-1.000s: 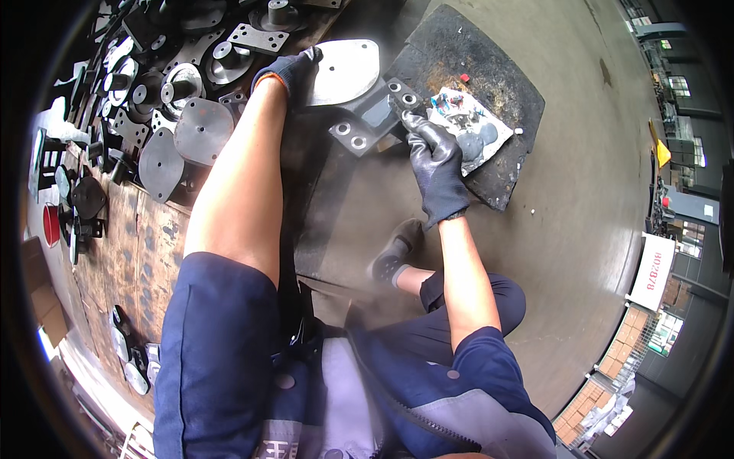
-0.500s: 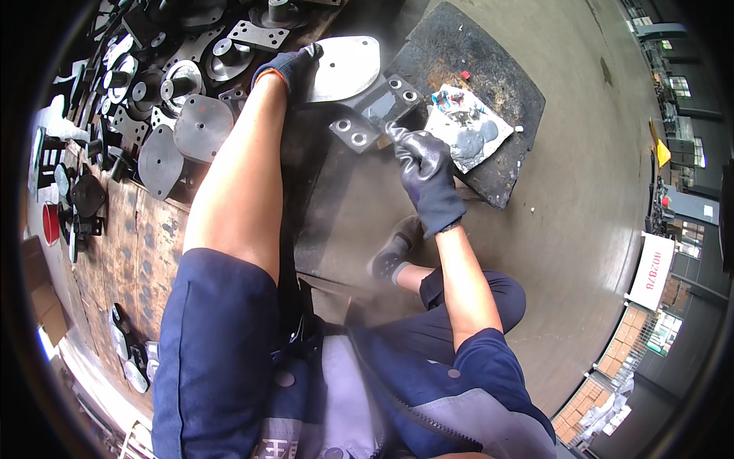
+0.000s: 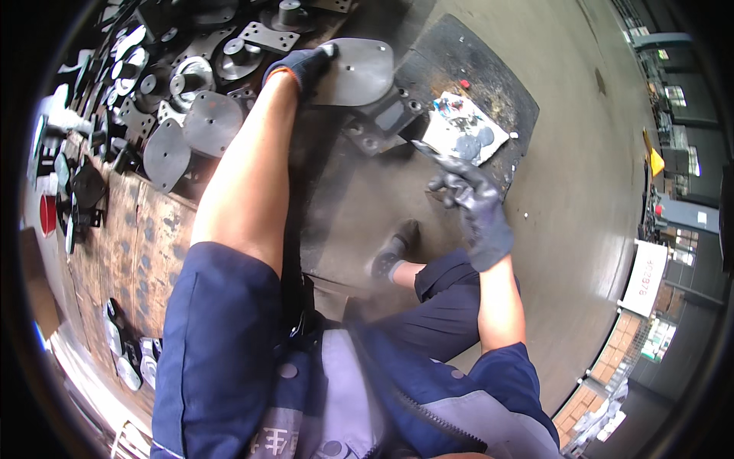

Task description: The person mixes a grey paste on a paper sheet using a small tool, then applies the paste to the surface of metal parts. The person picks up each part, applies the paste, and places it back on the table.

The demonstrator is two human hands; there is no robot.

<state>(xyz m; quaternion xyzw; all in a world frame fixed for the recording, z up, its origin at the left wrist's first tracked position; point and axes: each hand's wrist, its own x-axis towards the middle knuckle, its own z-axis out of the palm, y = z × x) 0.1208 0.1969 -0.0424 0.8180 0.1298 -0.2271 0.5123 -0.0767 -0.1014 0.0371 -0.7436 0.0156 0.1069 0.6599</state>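
My left hand (image 3: 310,69), in a dark glove, grips the edge of a grey metal plate (image 3: 359,73) with rounded corners and small holes. Under that plate extends a bracket (image 3: 386,115) with flat ends and ringed holes. Away from the bracket, to its lower right, is my gloved right hand (image 3: 478,206). Its fingers are curled, and a thin, pointed tool (image 3: 423,148) seems to stick out of them; its exact kind is unclear. Just beyond lies a white sheet (image 3: 493,139) smeared with grey paste (image 3: 470,145).
The sheet rests on a dark, stained board (image 3: 512,92). Many metal plates and round flanged parts (image 3: 191,80) crowd a worn wooden table (image 3: 145,245) on the left. My foot (image 3: 394,256) is on the floor below my hands. Boxes (image 3: 612,352) stand far right.
My right hand has pulled back from the bracket, moving right and toward me. The plate and my left hand have shifted slightly right, and the plate's shine has dimmed.
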